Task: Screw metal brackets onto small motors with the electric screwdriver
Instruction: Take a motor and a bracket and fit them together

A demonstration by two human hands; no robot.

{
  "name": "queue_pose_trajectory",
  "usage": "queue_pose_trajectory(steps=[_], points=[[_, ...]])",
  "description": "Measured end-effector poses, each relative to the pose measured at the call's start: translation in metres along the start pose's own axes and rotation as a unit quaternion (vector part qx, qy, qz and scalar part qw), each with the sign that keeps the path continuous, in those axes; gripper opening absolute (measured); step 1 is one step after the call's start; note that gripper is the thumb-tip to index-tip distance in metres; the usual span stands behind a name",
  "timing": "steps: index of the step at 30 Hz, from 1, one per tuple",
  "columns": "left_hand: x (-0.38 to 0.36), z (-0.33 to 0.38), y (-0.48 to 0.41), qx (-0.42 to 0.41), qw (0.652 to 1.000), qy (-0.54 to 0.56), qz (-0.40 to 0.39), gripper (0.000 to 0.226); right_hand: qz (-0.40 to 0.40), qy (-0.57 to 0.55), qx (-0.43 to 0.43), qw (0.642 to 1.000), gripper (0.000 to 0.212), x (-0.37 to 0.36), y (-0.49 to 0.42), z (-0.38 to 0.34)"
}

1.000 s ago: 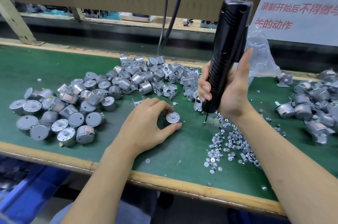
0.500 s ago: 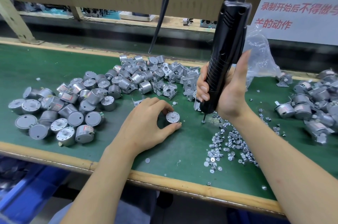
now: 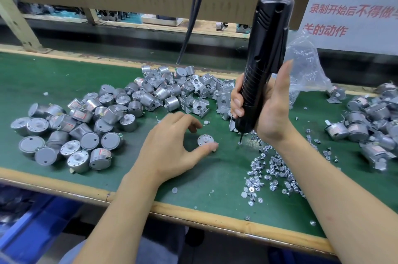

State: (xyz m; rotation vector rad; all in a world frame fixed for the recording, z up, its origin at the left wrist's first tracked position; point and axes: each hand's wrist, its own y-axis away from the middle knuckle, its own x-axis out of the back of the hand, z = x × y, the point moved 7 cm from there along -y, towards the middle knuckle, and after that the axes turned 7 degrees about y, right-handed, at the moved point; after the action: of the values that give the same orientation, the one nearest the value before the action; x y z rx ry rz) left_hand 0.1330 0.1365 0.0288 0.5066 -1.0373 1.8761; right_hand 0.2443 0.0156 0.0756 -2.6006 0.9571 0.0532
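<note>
Motor (image 3: 205,140): a single one stands face-up on the green mat (image 3: 64,74), mid-bench, apart from the loose motor pile (image 3: 86,130) at left; no bracket shows on it yet.
Left hand (image 3: 172,147): the thumb tip touches the motor's near rim. The curled fingers arch just at its far-left side — whether they grip it I cannot tell.
Right hand (image 3: 269,113): clenched round the electric screwdriver (image 3: 265,59), which is held nearly upright with its bit tip down at the far edge of the screws (image 3: 273,169).
Brackets (image 3: 202,100): heaped beyond the motor, none in hand.
Risk, screw: the bit may lift a screw crooked, or none at all — it would then drop or start cross-threaded.
Risk, motor: a hold by little more than the thumb would likely let the round body spin or skid under the driver's torque.
Risk, order: driving before a bracket is seated square on the motor would waste the screw.
</note>
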Motion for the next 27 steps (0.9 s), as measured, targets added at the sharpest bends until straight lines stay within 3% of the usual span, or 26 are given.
queue_pose_trajectory(steps=[3, 5, 14, 19, 23, 27], points=[[0.026, -0.013, 0.002, 0.07, 0.986, -0.04, 0.145, 0.024, 0.024, 0.008, 0.012, 1.0, 0.079, 0.001, -0.001, -0.006], [0.036, -0.025, 0.004, 0.133, 0.97, -0.09, 0.184, 0.018, 0.033, 0.017, 0.02, 0.999, 0.082, 0.001, -0.002, -0.011], [0.025, -0.044, 0.008, 0.246, 0.948, -0.165, 0.115, 0.022, 0.035, 0.035, 0.027, 0.998, 0.08, -0.008, 0.002, -0.016], [0.027, -0.044, 0.006, 0.212, 0.959, -0.138, 0.131, 0.02, 0.037, 0.036, 0.024, 0.998, 0.081, -0.011, 0.002, -0.018], [0.029, -0.03, 0.003, 0.129, 0.981, -0.001, 0.143, 0.014, 0.04, 0.044, 0.031, 0.998, 0.08, -0.013, 0.003, -0.02], [0.019, -0.011, 0.0, 0.042, 0.988, 0.125, 0.083, 0.015, 0.042, 0.042, 0.035, 0.998, 0.076, -0.014, 0.003, -0.021]])
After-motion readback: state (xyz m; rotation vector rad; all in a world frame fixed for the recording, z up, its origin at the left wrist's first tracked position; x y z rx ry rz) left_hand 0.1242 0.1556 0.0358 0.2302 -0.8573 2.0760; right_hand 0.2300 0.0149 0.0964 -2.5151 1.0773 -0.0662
